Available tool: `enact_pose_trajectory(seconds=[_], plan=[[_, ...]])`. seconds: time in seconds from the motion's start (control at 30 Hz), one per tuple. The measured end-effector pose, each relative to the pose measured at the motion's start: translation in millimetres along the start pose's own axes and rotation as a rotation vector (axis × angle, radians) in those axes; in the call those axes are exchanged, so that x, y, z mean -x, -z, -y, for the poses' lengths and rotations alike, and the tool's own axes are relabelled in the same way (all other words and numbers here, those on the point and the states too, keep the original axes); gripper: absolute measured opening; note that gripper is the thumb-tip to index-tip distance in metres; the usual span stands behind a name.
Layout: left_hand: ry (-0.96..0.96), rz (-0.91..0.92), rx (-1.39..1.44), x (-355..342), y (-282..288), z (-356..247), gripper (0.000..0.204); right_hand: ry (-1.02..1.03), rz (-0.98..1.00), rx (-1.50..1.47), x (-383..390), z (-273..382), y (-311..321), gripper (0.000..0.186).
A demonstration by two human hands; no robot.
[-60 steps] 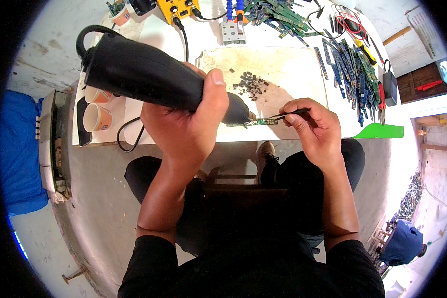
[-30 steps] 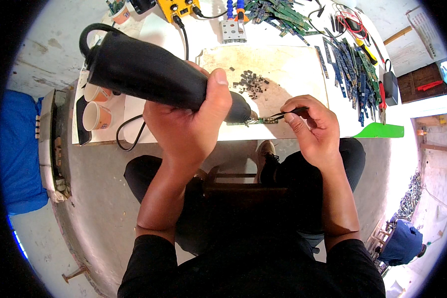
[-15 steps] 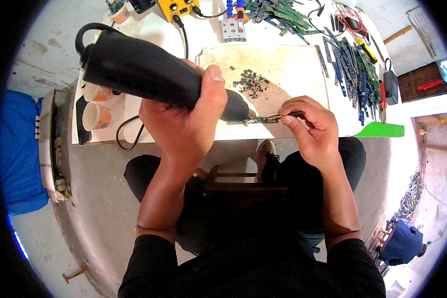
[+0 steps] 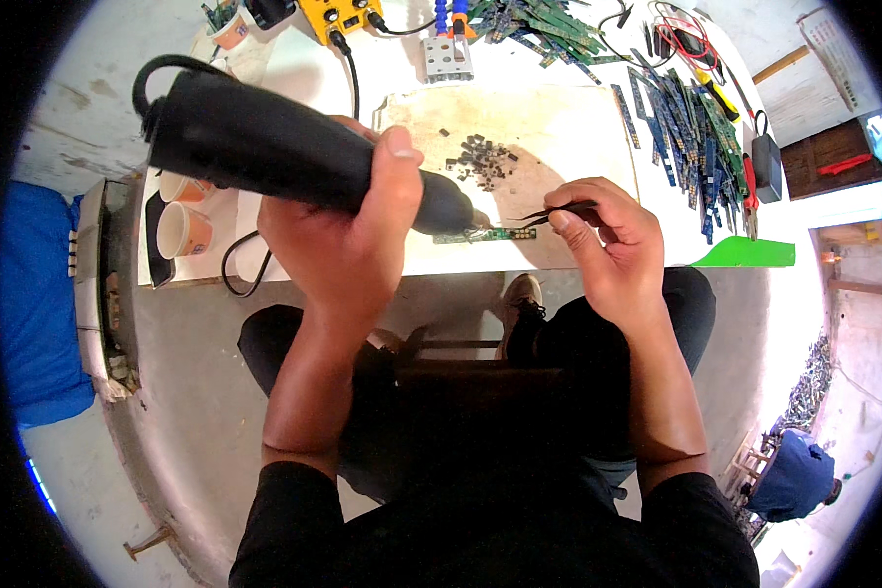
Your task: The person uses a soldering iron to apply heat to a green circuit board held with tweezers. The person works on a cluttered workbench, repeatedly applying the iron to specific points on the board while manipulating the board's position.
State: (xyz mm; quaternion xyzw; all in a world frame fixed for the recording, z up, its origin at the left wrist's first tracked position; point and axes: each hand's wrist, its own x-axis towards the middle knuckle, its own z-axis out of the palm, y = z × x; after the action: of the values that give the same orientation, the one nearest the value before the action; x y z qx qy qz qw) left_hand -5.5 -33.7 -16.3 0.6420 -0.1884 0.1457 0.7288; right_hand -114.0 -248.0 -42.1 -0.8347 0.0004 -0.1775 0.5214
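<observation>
My left hand (image 4: 338, 245) is closed around the thick body of a black hot air gun (image 4: 265, 142). The gun tilts down to the right, and its nozzle is close over a narrow green circuit board strip (image 4: 519, 234) at the table's front; the strip's left part is hidden beneath it. Dark, fine-pointed tweezers (image 4: 549, 213) are pinched in my right hand (image 4: 617, 250). Their tips point left, just above the strip and apart from it. Behind the strip, a pile of small black chips (image 4: 482, 162) lies on a pale, stained work board (image 4: 578, 122).
Many circuit board strips (image 4: 691, 137) are heaped at right, near red-handled pliers (image 4: 750, 191) and a yellow-handled tool (image 4: 717, 95). A yellow control box (image 4: 338, 18) and a metal block (image 4: 448, 61) stand at the back. Paper cups (image 4: 184, 230) line the left side. Another person (image 4: 794, 478) sits at far right.
The tweezer tips have come up off the right end of the circuit board strip, which now lies on the surface. The hot air gun has shifted slightly left.
</observation>
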Motion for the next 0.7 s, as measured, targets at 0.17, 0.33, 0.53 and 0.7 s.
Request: enact_pose_trajectory(seconds=[0.17, 0.33, 0.53, 0.7], plan=[[-0.134, 0.025, -0.035, 3, -5, -3, 0.006, 0.050, 0.025, 0.071, -2, -3, 5, 0.011], [-0.109, -0.047, -0.124, 11, -8, -4, 0.011, 0.020, -0.001, 0.034, 2, -3, 11, 0.011], [-0.083, -0.116, -0.327, 20, -8, -18, 0.015, -0.117, -0.068, -0.142, -10, 3, 20, 0.013], [-0.166, -0.140, -0.502, 13, -32, -35, 0.028, 0.021, -0.132, -0.154, -15, -4, 26, 0.014]])
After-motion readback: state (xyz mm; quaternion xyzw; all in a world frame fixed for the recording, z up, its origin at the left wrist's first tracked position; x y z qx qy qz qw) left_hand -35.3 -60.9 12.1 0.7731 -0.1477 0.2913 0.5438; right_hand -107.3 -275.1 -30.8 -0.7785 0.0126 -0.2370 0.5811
